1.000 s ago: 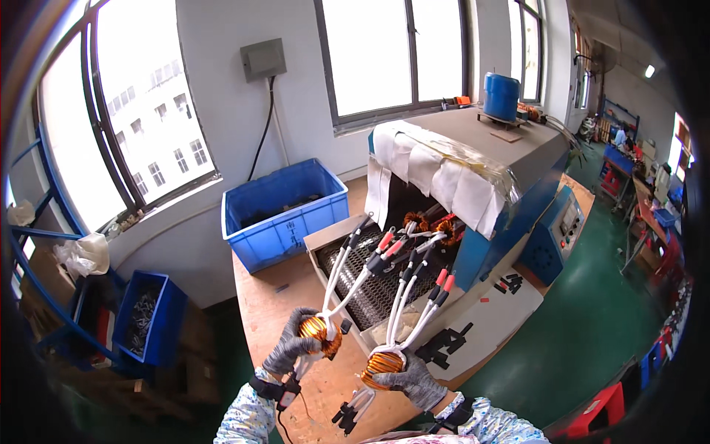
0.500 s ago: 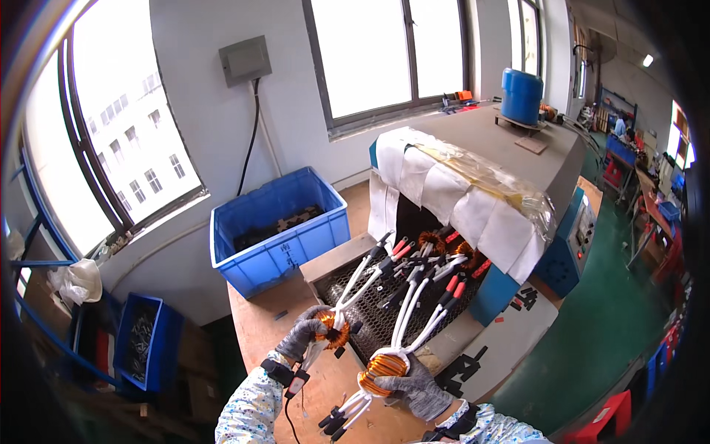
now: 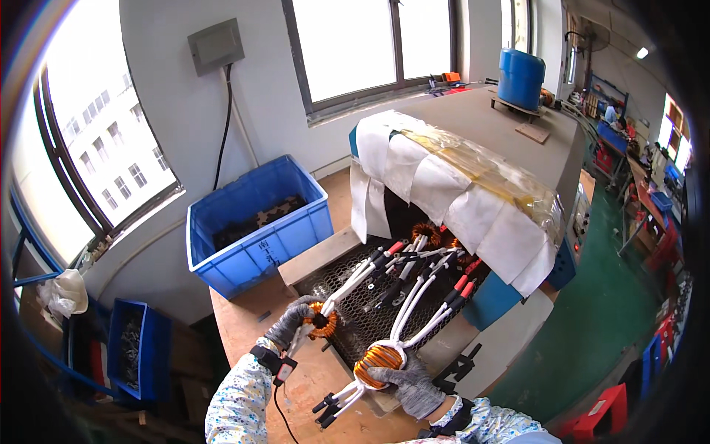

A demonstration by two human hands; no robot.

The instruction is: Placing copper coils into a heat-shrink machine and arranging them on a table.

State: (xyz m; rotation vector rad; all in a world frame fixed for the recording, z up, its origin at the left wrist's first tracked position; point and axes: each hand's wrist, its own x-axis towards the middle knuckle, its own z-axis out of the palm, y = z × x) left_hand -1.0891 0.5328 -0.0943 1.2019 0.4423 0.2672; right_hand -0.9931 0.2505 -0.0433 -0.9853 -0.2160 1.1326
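My left hand [image 3: 293, 323], in a grey glove, is closed on a copper-wound toroidal coil [image 3: 321, 325] at the near left edge of the mesh conveyor [image 3: 342, 294]. White sleeved leads run from it toward the machine's opening, ending in red and black sleeves. My gloved right hand [image 3: 418, 388] grips a second toroidal coil [image 3: 380, 361], its thumb across the copper winding. From that coil, white leads with red and black ends [image 3: 452, 293] lie over the mesh, while shorter black-tipped leads [image 3: 330, 408] stick out toward me. Another coil [image 3: 426, 234] sits in the opening.
A machine with white cloth flaps [image 3: 418, 175] spans the conveyor's far end. On the wooden table [image 3: 244, 348], a blue crate [image 3: 296, 235] holds dark pieces. Black sleeve pieces [image 3: 460, 365] lie right of my right hand. Another blue bin [image 3: 158, 355] stands lower left.
The view has shifted, moving the surroundings left in the picture. My left hand's coil has turned to show its central hole, and its leads lie farther over the mesh. Both hands keep their coils.
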